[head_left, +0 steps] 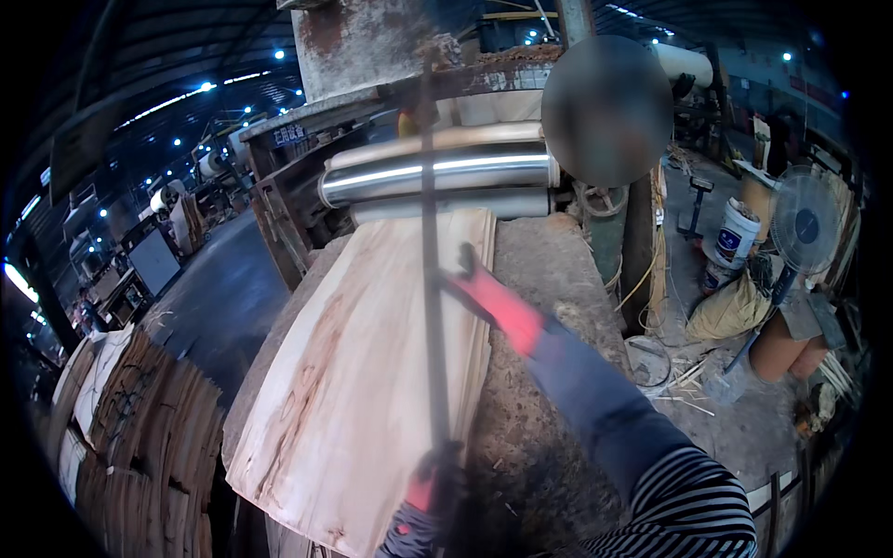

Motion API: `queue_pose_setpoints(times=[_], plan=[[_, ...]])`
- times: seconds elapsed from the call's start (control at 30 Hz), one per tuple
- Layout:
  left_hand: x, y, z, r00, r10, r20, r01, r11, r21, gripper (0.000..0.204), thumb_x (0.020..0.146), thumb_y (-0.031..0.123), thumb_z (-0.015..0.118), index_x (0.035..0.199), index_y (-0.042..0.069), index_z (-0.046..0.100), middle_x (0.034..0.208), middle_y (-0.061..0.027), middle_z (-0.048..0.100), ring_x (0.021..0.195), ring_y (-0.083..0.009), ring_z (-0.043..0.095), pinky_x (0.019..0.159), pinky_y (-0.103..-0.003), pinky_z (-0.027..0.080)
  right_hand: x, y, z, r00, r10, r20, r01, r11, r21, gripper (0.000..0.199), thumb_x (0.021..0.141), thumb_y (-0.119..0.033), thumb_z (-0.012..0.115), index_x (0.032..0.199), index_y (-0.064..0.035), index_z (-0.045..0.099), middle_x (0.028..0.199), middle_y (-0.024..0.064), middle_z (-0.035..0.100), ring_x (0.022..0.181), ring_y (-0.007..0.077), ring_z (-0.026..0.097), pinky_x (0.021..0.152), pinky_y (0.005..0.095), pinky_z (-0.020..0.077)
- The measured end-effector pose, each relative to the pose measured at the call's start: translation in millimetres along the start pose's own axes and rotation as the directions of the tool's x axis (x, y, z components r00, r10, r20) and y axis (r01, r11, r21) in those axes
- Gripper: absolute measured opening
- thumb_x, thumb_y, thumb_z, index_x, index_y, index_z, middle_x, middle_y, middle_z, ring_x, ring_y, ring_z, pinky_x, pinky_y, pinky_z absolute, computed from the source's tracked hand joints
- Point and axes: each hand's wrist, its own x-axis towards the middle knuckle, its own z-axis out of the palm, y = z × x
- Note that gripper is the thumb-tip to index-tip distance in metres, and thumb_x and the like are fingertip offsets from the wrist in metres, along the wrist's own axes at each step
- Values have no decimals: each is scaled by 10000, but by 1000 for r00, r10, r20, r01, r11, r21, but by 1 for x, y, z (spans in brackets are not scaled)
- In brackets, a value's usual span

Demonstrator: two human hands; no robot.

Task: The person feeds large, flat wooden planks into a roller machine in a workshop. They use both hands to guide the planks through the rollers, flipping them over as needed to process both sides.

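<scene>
Pale, brown-streaked wood veneer sheets point(353, 344) lie stacked on a worn, rough table, their far end close to the metal rollers point(446, 177). A long, thin dark strip point(431, 325), smeared by motion, stands across the middle of the view. At its lower end my gloved left hand point(435, 479) is closed around it, near the front of the stack. My right hand point(470, 284), in a red and dark glove, reaches to the stack's far right edge. Its thumb stands apart from the fingers, whose tips are partly hidden by the strip.
Stacked veneer point(139, 446) stands at the lower left. On the right are a fan point(805, 223), a white bucket point(735, 232), a sack point(730, 307) and scraps on the floor. A round blurred patch point(606, 112) hides what is right of the rollers.
</scene>
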Motion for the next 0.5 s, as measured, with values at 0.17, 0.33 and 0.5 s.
queue_pose_setpoints(times=[0.17,0.33,0.5], plan=[[-20,13,15,967,-181,-182,192,981,42,346,869,275,435,1100,29,516,658,-35,547,547,-105,529,486,-215,431,71,5,67,998,37,-60,4,818,576,260,821,-207,527,930,-63,340,740,92,469,552,191,554,454,308,500],[-27,16,26,984,-103,-146,117,989,90,331,854,236,436,1092,20,518,669,-18,540,562,-79,523,500,-201,421,50,-10,50,991,116,-61,-75,886,458,209,812,-134,477,977,-65,368,780,96,474,621,180,531,451,297,488],[-88,-76,-16,973,69,-220,17,930,368,409,730,83,604,1108,-17,485,933,-123,591,859,-177,574,746,-280,456,-13,16,78,996,84,-37,-45,799,599,288,807,-181,545,1025,-87,382,729,69,503,508,182,535,404,318,477]])
